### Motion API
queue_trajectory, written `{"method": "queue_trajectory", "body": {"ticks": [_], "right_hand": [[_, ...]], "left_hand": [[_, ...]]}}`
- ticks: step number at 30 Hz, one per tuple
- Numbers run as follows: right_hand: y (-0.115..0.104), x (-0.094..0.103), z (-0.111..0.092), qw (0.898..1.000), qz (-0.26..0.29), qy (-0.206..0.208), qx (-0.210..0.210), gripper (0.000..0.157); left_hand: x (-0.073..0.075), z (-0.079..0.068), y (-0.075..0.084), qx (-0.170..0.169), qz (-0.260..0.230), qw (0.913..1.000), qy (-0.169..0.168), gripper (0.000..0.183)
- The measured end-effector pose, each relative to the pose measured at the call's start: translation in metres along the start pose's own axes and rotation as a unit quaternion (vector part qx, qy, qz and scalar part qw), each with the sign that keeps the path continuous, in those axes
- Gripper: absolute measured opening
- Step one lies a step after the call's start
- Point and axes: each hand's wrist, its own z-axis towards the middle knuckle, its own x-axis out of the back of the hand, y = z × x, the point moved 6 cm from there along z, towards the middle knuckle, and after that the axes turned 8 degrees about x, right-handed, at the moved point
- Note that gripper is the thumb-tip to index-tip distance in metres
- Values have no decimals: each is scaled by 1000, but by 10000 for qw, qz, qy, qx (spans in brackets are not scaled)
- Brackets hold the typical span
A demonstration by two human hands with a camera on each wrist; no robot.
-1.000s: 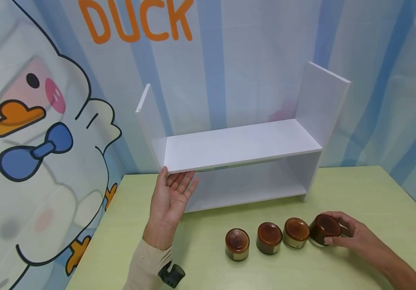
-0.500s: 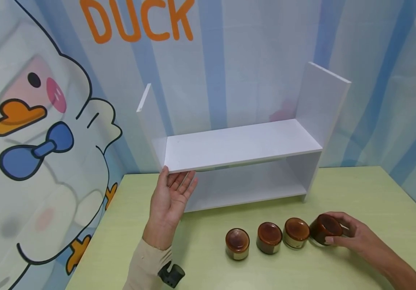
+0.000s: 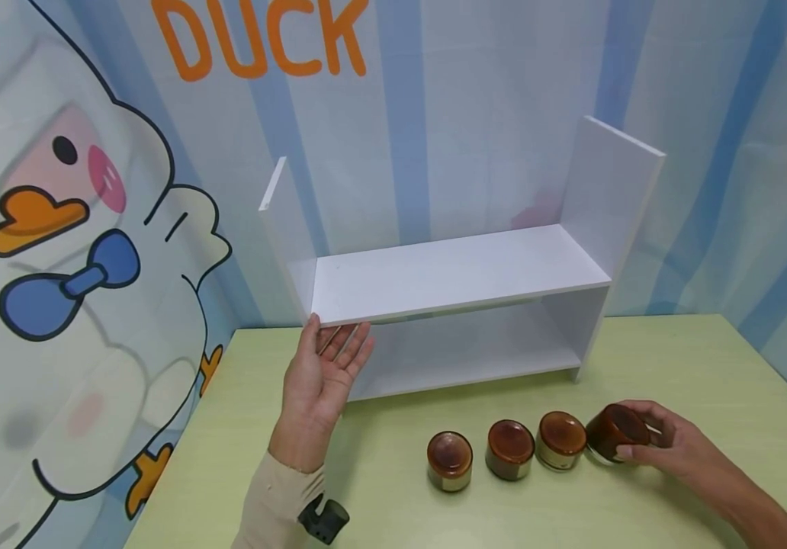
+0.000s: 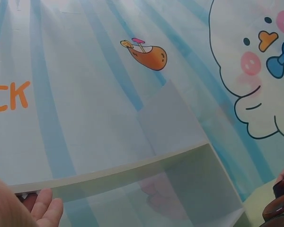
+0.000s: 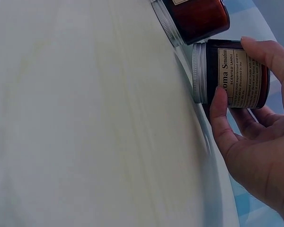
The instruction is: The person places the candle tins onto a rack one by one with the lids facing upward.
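My left hand [image 3: 321, 381], palm up, holds the front left corner of the white shelf unit's middle board [image 3: 455, 274]. Its thumb lies at the board's edge, with the fingers reaching underneath. On the right, my right hand [image 3: 671, 450] grips a dark amber scented candle jar [image 3: 616, 433] between thumb and fingers. That jar leans slightly, its silver lid [image 5: 199, 73] down toward the table and its printed label [image 5: 236, 78] showing in the right wrist view. Close beside it stands another candle jar [image 3: 561, 441], also lid down; two more jars, a middle one [image 3: 510, 450] and a left one [image 3: 449, 461], continue the row.
The shelf unit has a tall right side panel [image 3: 609, 198], a left side panel [image 3: 287, 236] and a lower board [image 3: 469, 354]. It stands at the back of the light green table [image 3: 393, 518], before a striped duck-print backdrop [image 3: 476, 99].
The jar in my right hand has tilted and shifted very slightly to the right. My left hand stays at the shelf corner, and the other jars stand as before.
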Motion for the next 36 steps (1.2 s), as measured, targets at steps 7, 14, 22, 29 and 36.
{"method": "queue_trajectory", "body": {"ticks": [7,14,22,29,36], "right_hand": [[0,0,0,9997,162,-78,147,56],[-2,0,-1,9996,21,-77,273,57],[-2,2,-1,9998,-55,-44,199,57],[-2,1,-1,9995,50,-26,319,55],[-2,0,0,9989,216,-101,397,52]], "left_hand": [[0,-1,0,-14,2,10000,-1,51],[-1,-1,1,-11,12,10000,-73,51],[-1,-1,1,-9,50,10000,-15,51],[-1,-1,2,-18,104,9999,-47,52],[-1,-1,1,-40,111,9999,-74,52]]}}
